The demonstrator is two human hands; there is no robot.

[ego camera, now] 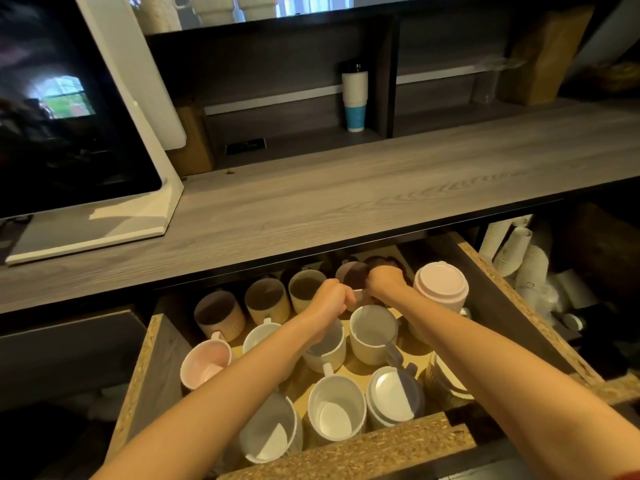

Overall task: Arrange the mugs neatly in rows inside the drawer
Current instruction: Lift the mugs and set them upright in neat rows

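Observation:
An open chipboard drawer (374, 445) under the counter holds several mugs. Tan ribbed mugs (266, 299) stand along the back, with a mauve mug (353, 273) at the back middle. White and cream mugs (334, 410) fill the middle and front, and a pink mug (204, 365) sits at the left. A lidded pink cup (441, 284) stands at the back right. My left hand (330, 299) and my right hand (386, 278) both reach to the back and close around the mauve mug, whose handle shows between them.
A grey wooden countertop (346, 195) overhangs the drawer's back. A white appliance with a dark screen (69, 116) stands on it at left. Stacked paper cups (355, 98) sit on the shelf behind. More paper cup stacks (519, 254) lie right of the drawer.

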